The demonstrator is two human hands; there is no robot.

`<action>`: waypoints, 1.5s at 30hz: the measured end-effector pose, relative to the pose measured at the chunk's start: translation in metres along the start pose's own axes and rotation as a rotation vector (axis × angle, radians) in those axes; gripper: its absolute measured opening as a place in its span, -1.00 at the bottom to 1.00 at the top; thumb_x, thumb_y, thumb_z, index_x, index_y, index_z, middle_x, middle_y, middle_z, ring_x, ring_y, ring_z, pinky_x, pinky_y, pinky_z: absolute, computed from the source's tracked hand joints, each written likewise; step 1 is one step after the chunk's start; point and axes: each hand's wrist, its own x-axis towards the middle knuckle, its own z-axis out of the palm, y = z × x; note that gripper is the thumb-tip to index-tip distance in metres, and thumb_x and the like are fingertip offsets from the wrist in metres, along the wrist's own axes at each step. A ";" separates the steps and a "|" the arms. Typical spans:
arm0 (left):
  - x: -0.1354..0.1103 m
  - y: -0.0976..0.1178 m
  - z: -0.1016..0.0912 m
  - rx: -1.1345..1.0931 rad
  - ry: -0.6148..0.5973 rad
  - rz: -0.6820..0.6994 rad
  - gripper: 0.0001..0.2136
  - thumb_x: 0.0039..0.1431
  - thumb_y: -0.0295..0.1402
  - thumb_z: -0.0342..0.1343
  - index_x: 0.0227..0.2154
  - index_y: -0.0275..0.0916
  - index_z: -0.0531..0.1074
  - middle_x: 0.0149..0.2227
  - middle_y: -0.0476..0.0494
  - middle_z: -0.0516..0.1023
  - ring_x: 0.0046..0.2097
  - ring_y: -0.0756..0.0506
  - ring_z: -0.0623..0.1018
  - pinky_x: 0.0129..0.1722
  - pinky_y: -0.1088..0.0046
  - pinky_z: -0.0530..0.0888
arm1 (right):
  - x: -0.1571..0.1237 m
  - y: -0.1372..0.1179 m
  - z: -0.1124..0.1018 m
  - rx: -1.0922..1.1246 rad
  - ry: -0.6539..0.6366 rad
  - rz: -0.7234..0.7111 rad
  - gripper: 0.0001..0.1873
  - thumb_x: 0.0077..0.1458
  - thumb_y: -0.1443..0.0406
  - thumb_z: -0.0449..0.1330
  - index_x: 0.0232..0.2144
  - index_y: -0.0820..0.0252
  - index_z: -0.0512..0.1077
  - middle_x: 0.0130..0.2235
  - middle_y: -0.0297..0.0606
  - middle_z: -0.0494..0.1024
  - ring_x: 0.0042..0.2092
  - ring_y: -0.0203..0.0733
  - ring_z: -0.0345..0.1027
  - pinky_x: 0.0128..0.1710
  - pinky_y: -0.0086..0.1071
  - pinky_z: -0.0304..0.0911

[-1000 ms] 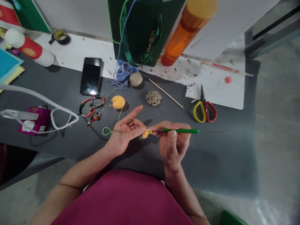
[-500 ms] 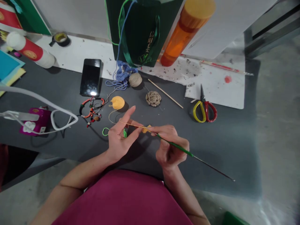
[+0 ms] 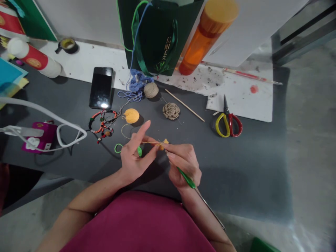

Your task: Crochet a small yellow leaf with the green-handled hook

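My left hand (image 3: 135, 154) hovers over the dark table (image 3: 249, 164), index finger stretched out, with yellow yarn (image 3: 147, 142) running across it and thumb and a finger pinching a small yellow crochet piece (image 3: 163, 142). My right hand (image 3: 183, 164) is closed round a green-handled crochet hook (image 3: 187, 177), whose tip meets the yellow piece and whose metal tail slants back toward my body. The yarn leads to a small yellow ball (image 3: 131, 115).
Scissors (image 3: 228, 120) with yellow and red handles lie to the right. Behind are a beige crochet rosette (image 3: 171, 111), a beige yarn ball (image 3: 151, 90), a wooden stick (image 3: 184, 105), a phone (image 3: 102, 87), a beaded bracelet (image 3: 102, 124), a green bag (image 3: 157, 35) and an orange bottle (image 3: 207, 33).
My right hand has swung the hook round: its tail, pointing right a second ago, now slants down toward my body. The left index finger has lifted more upright.
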 end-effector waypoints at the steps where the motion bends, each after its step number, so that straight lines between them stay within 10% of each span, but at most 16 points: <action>1: 0.003 0.001 0.001 -0.133 -0.055 -0.100 -0.46 0.09 -0.39 0.44 0.16 -0.02 0.55 -0.35 0.02 0.68 -0.32 -0.04 0.56 -0.16 0.39 0.51 | -0.001 0.001 0.000 -0.022 -0.007 -0.004 -0.77 0.29 0.35 0.24 -0.02 0.00 0.50 -0.08 -0.23 0.77 -0.24 -0.14 0.65 -0.33 -0.21 0.51; 6: 0.017 0.002 0.002 -0.590 -0.249 -0.519 -0.45 -0.01 -0.35 0.50 0.11 -0.10 0.59 -0.39 0.06 0.63 -0.34 0.07 0.54 -0.21 0.54 0.48 | -0.002 0.003 -0.002 -0.051 -0.067 -0.023 -0.65 0.28 0.39 0.23 0.07 -0.04 0.51 -0.03 -0.25 0.75 -0.17 -0.14 0.66 -0.29 -0.21 0.53; 19: 0.017 0.000 0.003 -0.805 -0.301 -0.706 -0.30 -0.08 -0.43 0.54 0.19 -0.11 0.49 -0.48 0.17 0.54 -0.38 0.07 0.54 -0.21 0.50 0.45 | 0.006 -0.009 0.009 0.211 0.101 0.268 -0.73 0.29 0.41 0.23 -0.04 -0.02 0.54 -0.23 -0.30 0.75 -0.26 -0.13 0.68 -0.31 -0.20 0.52; 25: 0.017 -0.002 0.003 -0.790 -0.276 -0.683 -0.30 -0.06 -0.44 0.52 0.20 -0.12 0.48 -0.53 0.20 0.49 -0.40 0.07 0.51 -0.17 0.48 0.44 | -0.004 -0.007 0.013 0.224 0.321 0.388 -0.85 0.33 0.31 0.20 -0.09 -0.02 0.50 -0.30 -0.40 0.58 -0.50 -0.33 0.45 -0.48 -0.33 0.40; 34: 0.018 -0.001 0.002 -0.803 -0.339 -0.659 -0.47 -0.03 -0.43 0.50 0.06 -0.11 0.60 -0.50 0.14 0.51 -0.40 0.06 0.52 -0.18 0.47 0.48 | -0.002 -0.005 0.005 0.427 0.214 0.755 -0.86 0.42 0.20 0.04 -0.18 0.03 0.38 -0.42 -0.43 0.55 -0.53 -0.31 0.49 -0.55 -0.42 0.36; 45: 0.012 -0.001 0.005 -0.611 -0.239 -0.461 -0.47 -0.02 -0.41 0.50 0.07 -0.08 0.62 -0.42 0.09 0.54 -0.39 0.07 0.51 -0.27 0.48 0.47 | 0.006 -0.010 0.011 0.397 0.087 0.542 -0.89 0.35 0.29 0.17 -0.15 0.04 0.51 -0.29 -0.30 0.74 -0.30 -0.19 0.65 -0.43 -0.33 0.51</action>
